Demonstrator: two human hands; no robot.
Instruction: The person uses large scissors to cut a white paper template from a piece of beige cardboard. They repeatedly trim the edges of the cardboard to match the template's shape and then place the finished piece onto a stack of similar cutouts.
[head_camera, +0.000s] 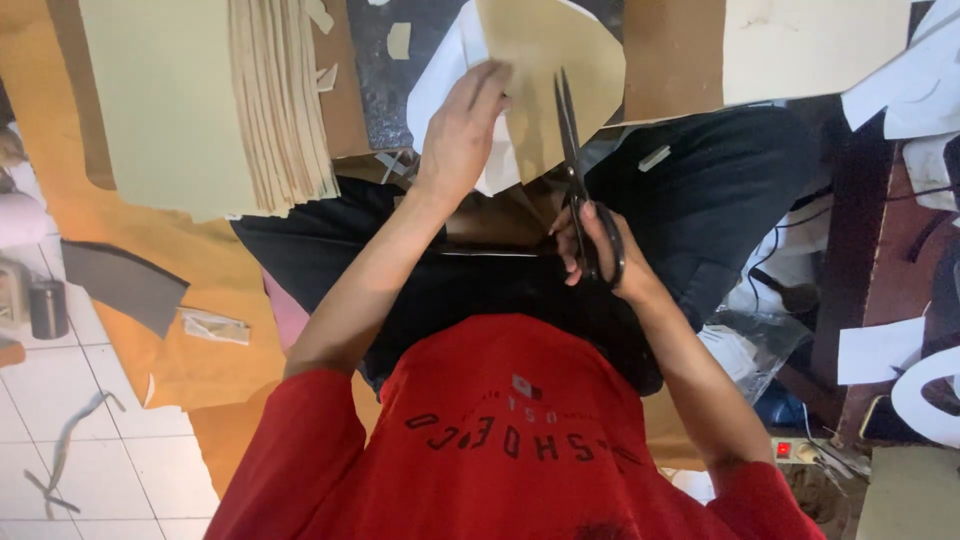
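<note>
Scissors (572, 150) in right hand (590, 250), gripped shut on handles, blades open; left hand (462, 130) pinches tan sheet (560, 60) — keep it taut w/ fingers clear.

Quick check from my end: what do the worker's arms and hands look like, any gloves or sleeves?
No gloves: both the left hand and right hand are bare, with no rings or watch visible. Short red sleeves of a T-shirt with dark chest lettering end above the elbows; forearms are uncovered.
</note>
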